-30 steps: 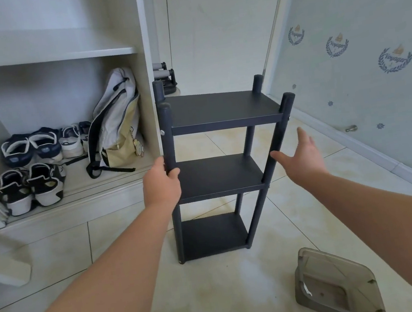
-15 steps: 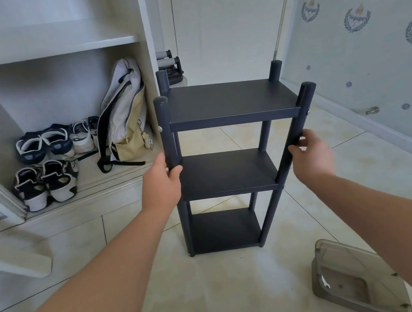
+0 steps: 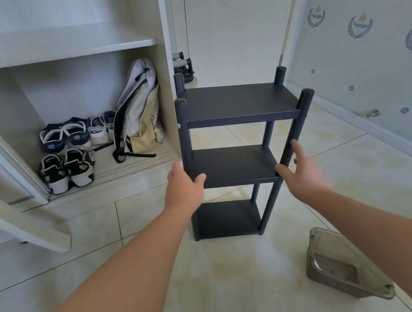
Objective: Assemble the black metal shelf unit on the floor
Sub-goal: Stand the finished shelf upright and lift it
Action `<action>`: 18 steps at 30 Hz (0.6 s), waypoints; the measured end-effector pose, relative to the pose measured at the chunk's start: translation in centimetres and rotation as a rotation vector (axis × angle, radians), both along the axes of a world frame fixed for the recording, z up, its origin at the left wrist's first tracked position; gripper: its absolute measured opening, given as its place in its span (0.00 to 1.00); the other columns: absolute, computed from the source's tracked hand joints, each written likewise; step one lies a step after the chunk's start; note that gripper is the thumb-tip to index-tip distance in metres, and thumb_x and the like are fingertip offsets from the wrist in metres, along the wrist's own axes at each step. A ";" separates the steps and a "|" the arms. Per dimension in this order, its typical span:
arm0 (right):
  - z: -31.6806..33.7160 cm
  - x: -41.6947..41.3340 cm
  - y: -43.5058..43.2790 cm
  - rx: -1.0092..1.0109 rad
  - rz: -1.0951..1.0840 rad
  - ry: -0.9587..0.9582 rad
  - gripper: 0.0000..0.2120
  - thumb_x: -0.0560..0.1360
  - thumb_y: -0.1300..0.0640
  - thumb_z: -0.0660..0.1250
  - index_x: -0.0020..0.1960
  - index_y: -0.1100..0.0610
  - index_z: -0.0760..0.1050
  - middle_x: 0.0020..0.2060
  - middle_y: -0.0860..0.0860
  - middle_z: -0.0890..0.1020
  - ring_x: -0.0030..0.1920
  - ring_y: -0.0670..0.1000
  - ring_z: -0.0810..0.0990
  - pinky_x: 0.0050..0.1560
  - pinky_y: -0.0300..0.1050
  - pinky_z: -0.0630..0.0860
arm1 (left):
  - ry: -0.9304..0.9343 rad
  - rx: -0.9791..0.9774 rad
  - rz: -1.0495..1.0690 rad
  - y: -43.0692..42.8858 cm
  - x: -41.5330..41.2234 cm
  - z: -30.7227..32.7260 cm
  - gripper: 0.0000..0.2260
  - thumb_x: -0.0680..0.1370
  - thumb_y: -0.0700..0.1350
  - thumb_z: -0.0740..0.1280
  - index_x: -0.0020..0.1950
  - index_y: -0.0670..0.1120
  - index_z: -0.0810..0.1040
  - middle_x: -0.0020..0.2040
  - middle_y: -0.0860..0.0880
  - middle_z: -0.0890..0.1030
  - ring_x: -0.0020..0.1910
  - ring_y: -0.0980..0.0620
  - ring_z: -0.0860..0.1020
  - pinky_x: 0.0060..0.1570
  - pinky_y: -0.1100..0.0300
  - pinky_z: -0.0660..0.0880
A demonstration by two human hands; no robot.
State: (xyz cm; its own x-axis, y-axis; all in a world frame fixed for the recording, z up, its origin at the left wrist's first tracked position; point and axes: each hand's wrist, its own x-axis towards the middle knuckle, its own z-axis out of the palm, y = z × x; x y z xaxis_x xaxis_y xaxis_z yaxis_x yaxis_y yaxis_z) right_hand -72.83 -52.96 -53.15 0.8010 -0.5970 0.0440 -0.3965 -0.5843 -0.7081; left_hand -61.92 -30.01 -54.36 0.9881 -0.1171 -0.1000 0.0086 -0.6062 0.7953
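- A black metal shelf unit [image 3: 239,101] stands upright on the tiled floor [image 3: 242,282], just beside the end panel of an open white wardrobe [image 3: 166,56]. All three tiers sit level between its four posts.
- The person's left hand [image 3: 184,188] steadies the frame. Its grip is clamped round the front-left post at the height of the middle tier, with the thumb laid across the front edge. This looks meant to keep the tall, narrow frame from tipping or sliding.
- The right hand [image 3: 304,171] is at the front-right post at the same height. Its grip is apart: the fingers are spread and straight alongside the post, and the thumb is at the tier's corner. Whether the blurred fingers touch the post cannot be told.
- With both hands level on opposite posts, the unit looks all but finished. They are probably testing or squaring it rather than fitting a part.
- A backpack [image 3: 138,107] and pairs of shoes [image 3: 66,158] sit inside the wardrobe. A clear plastic tray [image 3: 344,263] lies on the floor to the right.
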 end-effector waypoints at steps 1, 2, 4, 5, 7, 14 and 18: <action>-0.3 -0.7 0.9 -0.021 0.053 0.018 0.33 0.83 0.48 0.63 0.82 0.44 0.49 0.80 0.47 0.61 0.76 0.55 0.66 0.68 0.53 0.69 | -0.008 0.026 -0.026 -0.1 -0.8 -0.5 0.32 0.81 0.52 0.66 0.80 0.50 0.54 0.78 0.47 0.62 0.74 0.43 0.67 0.66 0.49 0.71; -0.7 -1.4 1.9 -0.045 0.111 0.036 0.33 0.83 0.48 0.62 0.82 0.44 0.49 0.80 0.46 0.60 0.76 0.53 0.65 0.69 0.52 0.67 | -0.022 0.042 -0.060 -0.1 -1.8 -1.1 0.31 0.81 0.53 0.65 0.80 0.50 0.54 0.79 0.48 0.61 0.74 0.44 0.66 0.67 0.48 0.70; -1.9 -2.5 3.4 -0.119 0.208 0.088 0.34 0.83 0.47 0.62 0.82 0.44 0.48 0.81 0.44 0.56 0.77 0.51 0.62 0.71 0.51 0.65 | -0.095 0.097 -0.153 0.2 -3.8 -3.0 0.30 0.81 0.56 0.63 0.79 0.51 0.55 0.79 0.49 0.60 0.77 0.45 0.61 0.69 0.48 0.67; -2.8 -2.9 4.0 -0.158 0.244 0.127 0.34 0.83 0.47 0.62 0.82 0.45 0.47 0.82 0.44 0.54 0.79 0.50 0.57 0.74 0.52 0.62 | -0.148 0.150 -0.200 0.5 -4.8 -4.0 0.30 0.81 0.57 0.62 0.79 0.51 0.55 0.79 0.49 0.59 0.78 0.46 0.57 0.71 0.49 0.64; -5.0 -3.3 4.7 -0.231 0.292 0.222 0.36 0.83 0.45 0.61 0.83 0.46 0.44 0.82 0.44 0.49 0.81 0.49 0.47 0.79 0.55 0.56 | -0.230 0.281 -0.277 1.3 -6.3 -6.5 0.30 0.81 0.60 0.59 0.79 0.51 0.55 0.81 0.49 0.57 0.79 0.45 0.52 0.75 0.49 0.59; -14.5 -2.9 5.3 -0.344 0.380 0.563 0.35 0.83 0.38 0.52 0.82 0.45 0.36 0.82 0.47 0.38 0.81 0.56 0.36 0.79 0.65 0.44 | -0.098 0.631 -0.536 4.5 -7.1 -16.3 0.36 0.79 0.68 0.51 0.80 0.58 0.38 0.82 0.51 0.45 0.80 0.43 0.40 0.76 0.39 0.45; -15.9 -3.0 4.9 -0.369 0.487 0.762 0.35 0.83 0.37 0.48 0.81 0.45 0.33 0.81 0.47 0.34 0.80 0.58 0.33 0.77 0.66 0.39 | 0.019 0.680 -0.711 5.5 -6.3 -17.2 0.36 0.79 0.69 0.49 0.79 0.58 0.35 0.82 0.51 0.41 0.80 0.42 0.38 0.75 0.37 0.41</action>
State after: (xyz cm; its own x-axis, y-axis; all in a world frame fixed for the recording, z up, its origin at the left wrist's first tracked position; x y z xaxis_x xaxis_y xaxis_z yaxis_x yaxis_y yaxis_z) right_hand -75.79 -48.06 -69.00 0.8475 -0.2457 -0.4705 -0.3288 -0.9389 -0.1019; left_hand -68.25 -24.53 -71.60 0.7076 -0.5951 -0.3810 -0.5261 -0.8036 0.2782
